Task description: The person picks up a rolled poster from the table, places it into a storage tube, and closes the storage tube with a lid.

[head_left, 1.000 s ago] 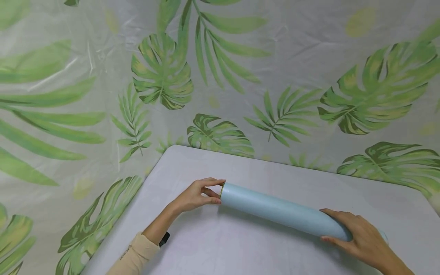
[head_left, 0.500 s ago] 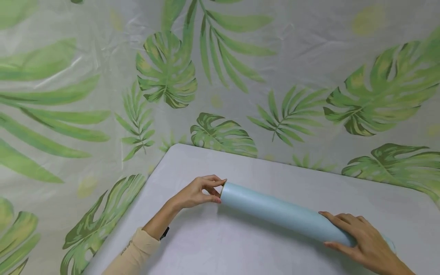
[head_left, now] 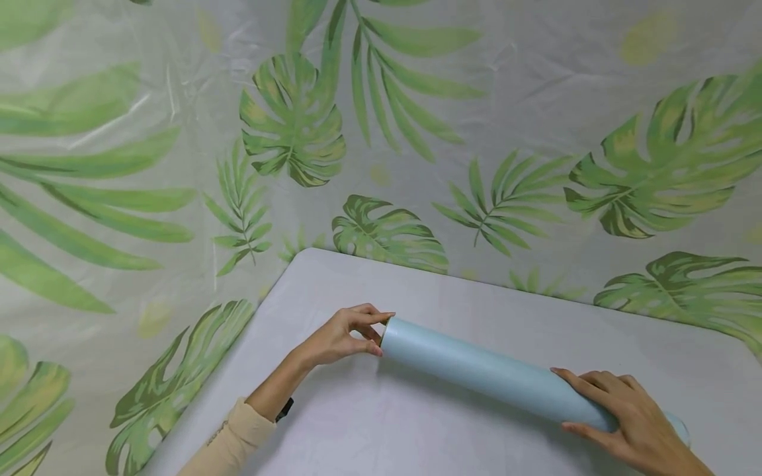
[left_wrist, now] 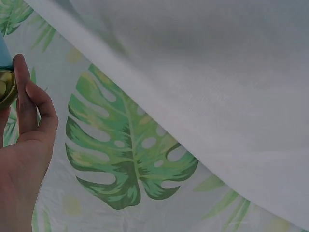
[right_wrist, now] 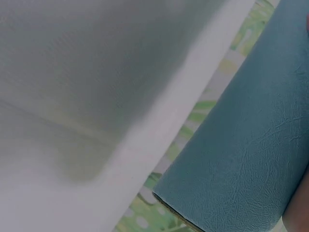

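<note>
A long light-blue cylinder [head_left: 476, 370] with a finely wrinkled, leather-like surface slants above the white table, its right end lower in the head view. My left hand [head_left: 339, 337] pinches its left end between thumb and fingertips. At that end the left wrist view shows a gold-coloured metal piece [left_wrist: 6, 88], partly cut off by the frame. Toward the other end, my right hand [head_left: 625, 413] grips the cylinder from above, thumb on the near side and fingers on the far side. A brownish edge rims the cylinder [right_wrist: 241, 145] in the right wrist view. Most of the right hand lies outside that view.
Beneath the hands is a white table [head_left: 381, 423] with rounded corners. A grey sheet printed with green leaves [head_left: 292, 125] rises behind it and runs along its left side. A beige sleeve [head_left: 232, 436] and a dark band [head_left: 285, 410] are on my left arm.
The head view has shifted slightly, so the backdrop sits farther right. The cylinder's right end and my right hand are slightly lower in the picture. Both hands keep their hold.
</note>
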The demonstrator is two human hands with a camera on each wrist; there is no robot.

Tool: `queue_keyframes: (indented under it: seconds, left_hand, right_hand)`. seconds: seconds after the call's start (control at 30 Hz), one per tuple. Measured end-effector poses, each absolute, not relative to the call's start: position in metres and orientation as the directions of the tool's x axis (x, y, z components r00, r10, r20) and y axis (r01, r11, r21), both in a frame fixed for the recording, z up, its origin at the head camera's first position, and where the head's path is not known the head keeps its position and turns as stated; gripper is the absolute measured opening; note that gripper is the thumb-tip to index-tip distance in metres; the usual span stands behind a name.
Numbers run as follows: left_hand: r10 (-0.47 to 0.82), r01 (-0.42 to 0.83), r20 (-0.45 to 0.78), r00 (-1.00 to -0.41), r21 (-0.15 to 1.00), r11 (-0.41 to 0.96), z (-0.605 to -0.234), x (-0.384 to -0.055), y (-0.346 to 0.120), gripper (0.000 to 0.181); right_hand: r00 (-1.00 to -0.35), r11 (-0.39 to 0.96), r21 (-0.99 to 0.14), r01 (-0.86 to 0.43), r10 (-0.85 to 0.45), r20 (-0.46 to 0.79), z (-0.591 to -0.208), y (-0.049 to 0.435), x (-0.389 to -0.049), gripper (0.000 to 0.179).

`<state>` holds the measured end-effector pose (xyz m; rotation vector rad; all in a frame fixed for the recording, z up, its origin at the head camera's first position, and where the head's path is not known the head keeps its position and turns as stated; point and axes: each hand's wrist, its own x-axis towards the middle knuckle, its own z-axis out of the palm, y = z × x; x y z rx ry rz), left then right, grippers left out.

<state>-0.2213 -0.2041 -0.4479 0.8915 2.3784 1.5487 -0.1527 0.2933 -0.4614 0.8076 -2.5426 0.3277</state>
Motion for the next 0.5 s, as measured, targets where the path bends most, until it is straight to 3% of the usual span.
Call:
queue_keyframes:
  seconds: [0.5]
  left_hand:
    - [0.523,0.327,0.145,-0.840,0.904,0.276,-0.4509,-0.2135,-0.2009,0.062]
  right_hand:
    - [-0.736,0.797,-0.108,-0.595,-0.485,0.473,-0.4662,0.2936,-0.1496,0.090]
